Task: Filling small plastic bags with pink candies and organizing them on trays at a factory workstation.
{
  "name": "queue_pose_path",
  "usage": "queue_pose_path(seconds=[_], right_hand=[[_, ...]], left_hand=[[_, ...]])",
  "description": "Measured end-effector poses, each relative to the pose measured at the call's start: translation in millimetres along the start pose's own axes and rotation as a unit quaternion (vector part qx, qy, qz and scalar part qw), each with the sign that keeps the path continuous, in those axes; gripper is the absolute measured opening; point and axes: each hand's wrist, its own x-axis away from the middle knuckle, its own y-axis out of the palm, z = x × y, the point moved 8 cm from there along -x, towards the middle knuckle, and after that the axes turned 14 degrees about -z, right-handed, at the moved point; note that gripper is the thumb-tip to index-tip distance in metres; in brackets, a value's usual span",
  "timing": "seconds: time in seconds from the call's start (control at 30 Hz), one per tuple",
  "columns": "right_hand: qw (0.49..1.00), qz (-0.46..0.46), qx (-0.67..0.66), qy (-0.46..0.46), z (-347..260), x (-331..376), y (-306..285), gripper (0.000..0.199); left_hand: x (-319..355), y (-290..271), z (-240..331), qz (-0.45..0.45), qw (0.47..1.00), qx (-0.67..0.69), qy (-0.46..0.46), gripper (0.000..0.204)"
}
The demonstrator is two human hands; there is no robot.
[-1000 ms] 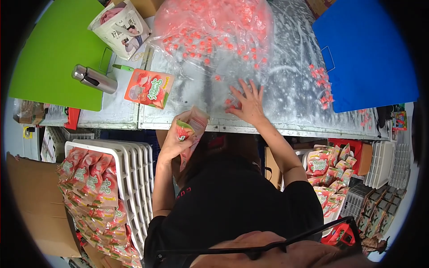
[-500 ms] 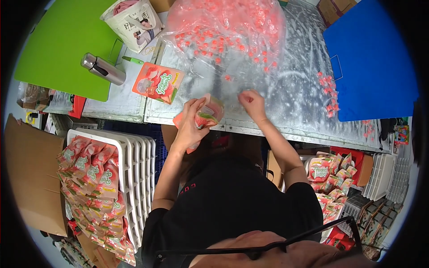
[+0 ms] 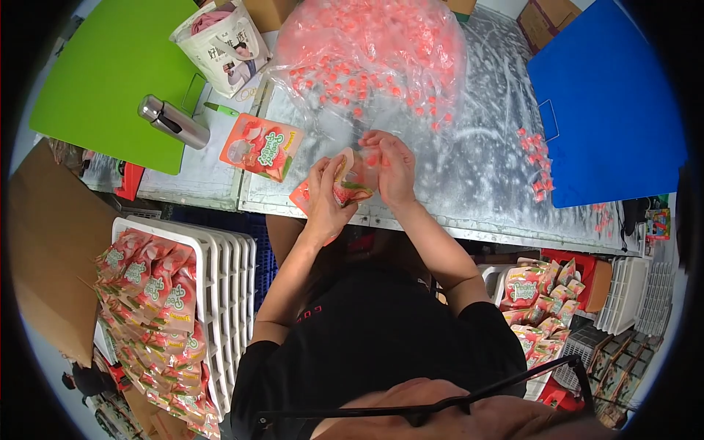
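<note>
My left hand [image 3: 326,192] is closed around a pink and red printed pouch [image 3: 352,192] just over the table's near edge. The pouch is tilted, with its mouth turned to the right. Close against that mouth, my right hand [image 3: 394,170] is curled around small wrapped red candies [image 3: 371,158]; its fingers hide most of them. A flat pouch [image 3: 262,147] of the same print lies on the table to the left. Beyond my hands, a large clear plastic bag [image 3: 367,55] full of the same red candies spreads over the metal tabletop [image 3: 469,172].
A steel flask [image 3: 174,121], a green-handled tool [image 3: 221,109] and a white bag [image 3: 222,55] sit at left. Green [image 3: 110,81] and blue [image 3: 605,110] boards flank the table. Filled pouches pile in white crates at left [image 3: 209,293] and right [image 3: 493,282]. Loose candies [image 3: 539,172] lie by the blue board.
My right hand has moved left to the pouch's mouth. The pouch has tilted toward it in my left hand. A loose candy on the table beyond them is no longer visible.
</note>
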Motion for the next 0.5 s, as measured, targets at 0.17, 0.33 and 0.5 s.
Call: queue_pose_path(seconds=[0.17,0.33,0.5], right_hand=[[0.992,-0.047,0.086,0.073,-10,2,27,0.040],[0.976,-0.107,0.191,-0.020,-19,-15,30,0.044],[0.800,-0.116,0.585,-0.058,40,-55,-15,0.049]], left_hand=[[-6,-1,-1,0.023,1.000,0.008,0.007,0.094],[-9,-10,-5,0.066,0.997,0.037,0.019,0.095],[5,-37,-16,0.153,0.986,0.068,0.019,0.087]])
